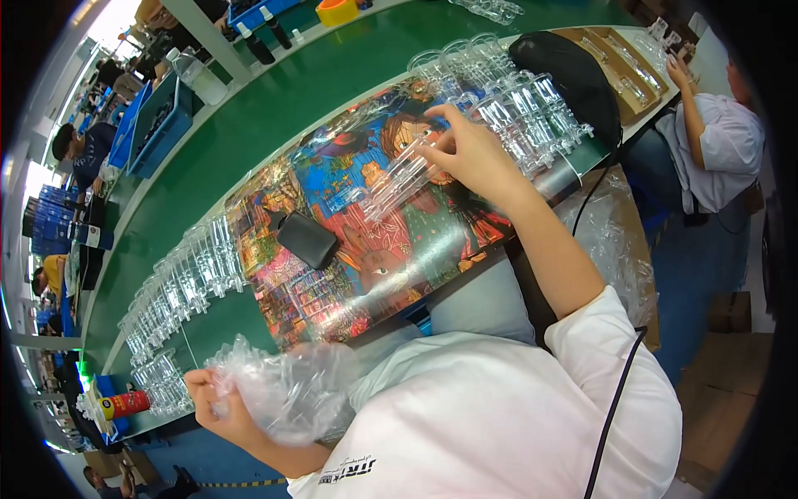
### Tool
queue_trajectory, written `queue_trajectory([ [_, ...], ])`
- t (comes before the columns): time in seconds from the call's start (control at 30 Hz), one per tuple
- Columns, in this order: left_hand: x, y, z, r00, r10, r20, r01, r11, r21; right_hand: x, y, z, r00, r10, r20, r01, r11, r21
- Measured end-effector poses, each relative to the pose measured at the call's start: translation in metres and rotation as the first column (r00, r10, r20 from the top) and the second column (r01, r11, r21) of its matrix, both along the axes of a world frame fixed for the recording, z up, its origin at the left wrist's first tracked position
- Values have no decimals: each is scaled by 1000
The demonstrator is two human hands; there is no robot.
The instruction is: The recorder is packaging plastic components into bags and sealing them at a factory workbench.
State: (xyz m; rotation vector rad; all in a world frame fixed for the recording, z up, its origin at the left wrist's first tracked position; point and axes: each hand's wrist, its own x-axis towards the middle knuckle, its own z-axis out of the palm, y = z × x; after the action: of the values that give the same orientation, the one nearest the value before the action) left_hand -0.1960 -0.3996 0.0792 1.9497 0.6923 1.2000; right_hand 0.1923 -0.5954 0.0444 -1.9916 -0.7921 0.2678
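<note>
At the lower left, my left hand [220,407] is closed on a crumpled clear plastic bag [291,391], which hangs over my lap. My right hand [474,158] is over the colourful printed mat [424,258], with index finger and thumb apart. Several slim clear tubes [395,187] lie side by side on the mat just below its thumb. The thumb tip reaches their upper end; whether it touches them I cannot tell. A small black case [307,240] rests on the mat left of the tubes.
Clear glass-like pieces stand in rows left [187,279] and right [528,121] of the mat. A black bag [565,71] and a cardboard box [619,66] lie at the far right. The green table [274,100] holds a plastic bottle [197,76]. A co-worker [719,141] sits at right.
</note>
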Motion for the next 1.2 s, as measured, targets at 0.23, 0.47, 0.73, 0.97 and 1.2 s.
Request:
queue_trajectory([
  [0.23,65,-66,13,979,-169,-113,202,848,489,-109,-31,44,786,618,-12,-545,703,457],
  [0.47,129,-105,-21,592,-718,366,760,649,44,-164,-12,-9,712,697,88,-535,456,711],
  [0.73,148,-133,-10,453,-795,-402,880,470,62,-140,-88,-54,279,766,-579,-58,615,786],
  [0.97,156,-127,-8,172,-811,-558,952,283,-117,-91,-215,-152,474,621,-624,-395,783,480],
  [1.2,140,-104,-36,458,-856,-239,781,516,-352,-89,-425,-220,302,-358,-884,141,933,-330],
])
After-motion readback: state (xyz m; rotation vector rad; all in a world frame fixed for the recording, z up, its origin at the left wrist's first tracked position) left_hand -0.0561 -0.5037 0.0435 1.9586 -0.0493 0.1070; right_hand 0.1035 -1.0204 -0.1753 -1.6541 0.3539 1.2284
